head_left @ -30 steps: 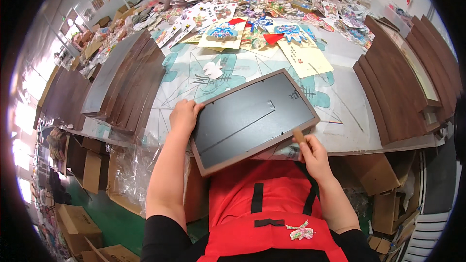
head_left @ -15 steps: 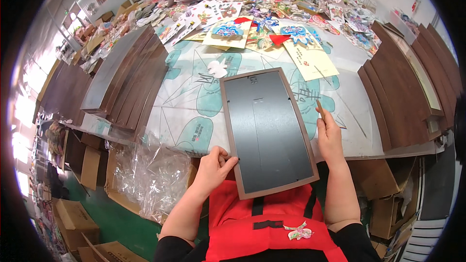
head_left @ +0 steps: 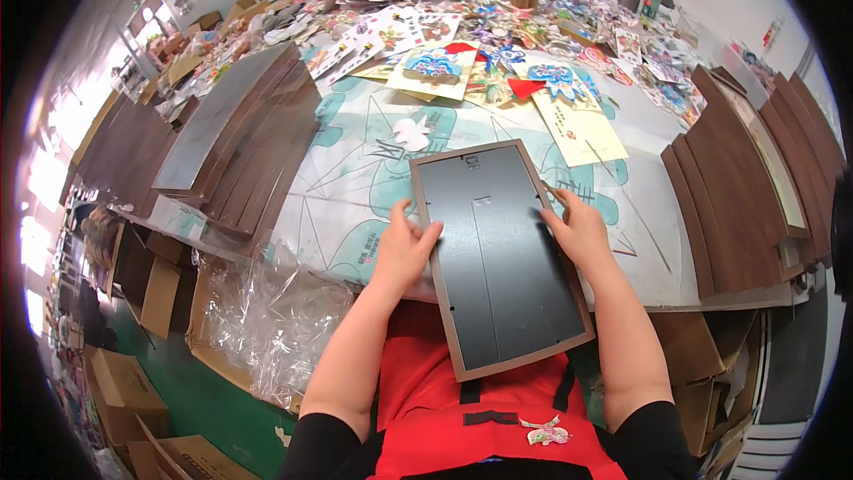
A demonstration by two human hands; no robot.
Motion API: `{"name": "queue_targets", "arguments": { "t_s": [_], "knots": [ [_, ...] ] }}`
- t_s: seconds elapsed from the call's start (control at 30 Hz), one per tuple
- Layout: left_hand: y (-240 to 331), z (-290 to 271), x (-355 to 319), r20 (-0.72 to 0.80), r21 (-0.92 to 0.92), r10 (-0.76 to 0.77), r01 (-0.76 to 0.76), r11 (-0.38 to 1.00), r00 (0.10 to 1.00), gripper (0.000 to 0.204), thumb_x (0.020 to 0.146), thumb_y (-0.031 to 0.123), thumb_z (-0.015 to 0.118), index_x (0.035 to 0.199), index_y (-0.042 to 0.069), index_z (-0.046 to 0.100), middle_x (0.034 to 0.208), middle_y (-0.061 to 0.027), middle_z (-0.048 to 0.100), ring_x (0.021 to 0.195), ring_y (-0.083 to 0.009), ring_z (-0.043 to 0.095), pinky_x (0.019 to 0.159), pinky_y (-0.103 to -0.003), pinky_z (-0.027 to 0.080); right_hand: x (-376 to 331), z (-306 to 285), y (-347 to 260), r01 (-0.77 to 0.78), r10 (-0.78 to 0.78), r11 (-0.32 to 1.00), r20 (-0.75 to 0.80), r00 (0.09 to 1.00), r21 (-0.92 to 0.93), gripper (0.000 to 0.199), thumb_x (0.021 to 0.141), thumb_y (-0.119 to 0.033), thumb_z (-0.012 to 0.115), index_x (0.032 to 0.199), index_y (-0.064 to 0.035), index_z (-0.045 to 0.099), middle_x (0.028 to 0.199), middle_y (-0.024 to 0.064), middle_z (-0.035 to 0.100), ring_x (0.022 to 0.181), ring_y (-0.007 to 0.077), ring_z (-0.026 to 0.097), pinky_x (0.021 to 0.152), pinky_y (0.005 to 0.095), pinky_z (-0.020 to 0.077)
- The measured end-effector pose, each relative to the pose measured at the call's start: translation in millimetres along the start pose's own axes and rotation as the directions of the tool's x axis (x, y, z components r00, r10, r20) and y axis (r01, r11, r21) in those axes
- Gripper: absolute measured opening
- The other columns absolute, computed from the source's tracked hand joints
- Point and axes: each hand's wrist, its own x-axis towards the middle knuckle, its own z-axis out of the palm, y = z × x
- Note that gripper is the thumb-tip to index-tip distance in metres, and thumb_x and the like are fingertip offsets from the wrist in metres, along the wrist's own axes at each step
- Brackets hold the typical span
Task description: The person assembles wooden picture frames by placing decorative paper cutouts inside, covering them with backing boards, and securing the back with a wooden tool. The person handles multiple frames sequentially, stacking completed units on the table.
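Note:
A brown picture frame (head_left: 493,258) lies back side up, tilted, over the table's front edge and against my red apron (head_left: 498,404). Its dark backing board has small black tabs along the sides. My left hand (head_left: 404,249) is beside the frame's left edge, thumb at the rim and index finger raised apart from it. On the opposite side my right hand (head_left: 579,231) is closed round a thin brown stick-like tool (head_left: 554,192), mostly hidden by the fingers. The right thumb reaches over the frame's edge near a tab.
Stacks of brown frames stand at left (head_left: 235,142) and right (head_left: 737,187). Yellow cards (head_left: 582,133) with blue cut-outs and a white cut-out (head_left: 411,133) lie beyond the frame. Below left is a box of clear plastic wrap (head_left: 275,329). Piled paper pieces cover the far table.
My left hand has moved up along the frame's left edge. The right hand, with the stick-like tool, has come in to the frame's right edge. My view has shifted slightly.

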Motion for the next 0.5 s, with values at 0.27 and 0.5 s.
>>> {"name": "queue_targets", "arguments": {
  "t_s": [0.27,0.5],
  "knots": [
    [-16.6,19.3,50.8,-0.073,0.094,-0.01,0.017,0.995,0.997,0.046,0.083,0.024,0.064,0.115,-0.004,0.045,0.074,-0.0244,0.062,0.073,-0.0415,0.062,0.069,-0.045,0.048,36.9,31.7,6.6,0.076,-0.084,0.975,-0.031,0.996,-0.209,0.032,0.087,-0.033,0.061,0.085,-0.0016,0.065,0.072,0.0203,0.064,0.07,0.0392,0.063,0.065,0.0466,0.0487],
    [-9.2,20.1,46.1,-0.087,-0.054,-0.074,0.069,0.996,0.993,0.047,0.08,0.019,0.065,0.118,-0.003,0.048,0.095,-0.0218,0.063,0.082,-0.0341,0.063,0.072,-0.04,0.049,33.8,35.1,9.6,0.138,-0.174,0.957,-0.125,0.977,-0.255,0.03,0.091,-0.028,0.054,0.107,-0.0032,0.061,0.086,0.019,0.063,0.078,0.0377,0.062,0.066,0.0473,0.0484]
  ]
}}
